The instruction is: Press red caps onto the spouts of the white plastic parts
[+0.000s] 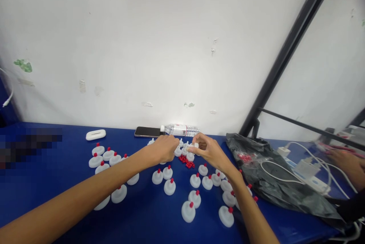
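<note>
My right hand (208,149) pinches a white nozzle cap (196,145) between thumb and fingers, above a cluster of similar caps. Close on its left, my left hand (167,148) is closed with the knuckles up; its fingertips and anything in them are hidden. Below the hands lies a small pile of red tips (186,161). White nozzle caps without red tips (190,157) stand around that pile. Many white caps with red tips stand upright on the blue table, one group at left (115,159), others in the middle (169,187) and at right (188,211).
A phone (147,132) and a clear water bottle (180,129) lie along the wall. A white oval case (96,134) sits at back left. On the right are a dark plastic bag (273,192), a power strip (309,179) with cables, and another person's hand (346,166).
</note>
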Demonstrator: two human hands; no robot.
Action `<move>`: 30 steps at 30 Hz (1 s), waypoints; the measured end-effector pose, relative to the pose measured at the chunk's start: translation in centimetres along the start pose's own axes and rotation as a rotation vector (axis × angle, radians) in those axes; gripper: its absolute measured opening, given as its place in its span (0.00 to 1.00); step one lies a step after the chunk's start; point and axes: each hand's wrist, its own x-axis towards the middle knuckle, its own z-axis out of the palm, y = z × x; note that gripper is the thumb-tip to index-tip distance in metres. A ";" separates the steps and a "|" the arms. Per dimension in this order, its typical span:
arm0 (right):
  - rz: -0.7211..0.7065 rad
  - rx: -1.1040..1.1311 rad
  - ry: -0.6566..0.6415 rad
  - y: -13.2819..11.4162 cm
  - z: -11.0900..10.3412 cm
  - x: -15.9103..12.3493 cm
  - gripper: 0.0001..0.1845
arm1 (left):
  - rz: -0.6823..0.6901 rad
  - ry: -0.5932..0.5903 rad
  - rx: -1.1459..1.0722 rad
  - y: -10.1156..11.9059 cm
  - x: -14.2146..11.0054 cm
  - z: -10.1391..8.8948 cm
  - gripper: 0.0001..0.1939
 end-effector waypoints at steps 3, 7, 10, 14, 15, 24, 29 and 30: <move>-0.005 0.001 0.001 -0.1 0.1 0.0 0.19 | 0.043 0.066 -0.116 0.0 0.0 -1.0 0.06; -0.019 0.012 0.006 -0.2 0.2 0.0 0.19 | 0.140 0.153 -0.363 0.1 0.1 -2.2 0.03; -0.028 0.019 0.020 -0.1 0.1 0.1 0.19 | 0.173 0.154 -0.539 0.2 0.1 -2.4 0.05; -0.028 0.033 0.041 0.3 0.0 0.1 0.21 | 0.180 0.169 -0.690 0.2 0.2 -2.0 0.04; -0.028 0.036 0.049 0.4 0.0 0.2 0.21 | 0.180 0.179 -0.714 0.2 0.3 -2.0 0.04; -0.043 0.115 0.060 0.7 0.0 0.3 0.20 | 0.204 0.189 -0.832 0.1 0.6 -1.9 0.07; -0.007 0.203 0.102 0.3 0.0 0.4 0.19 | 0.225 0.251 -0.825 0.5 0.4 -2.3 0.10; -0.003 0.230 0.106 0.1 0.1 0.4 0.20 | 0.218 0.282 -0.813 0.7 0.2 -2.5 0.11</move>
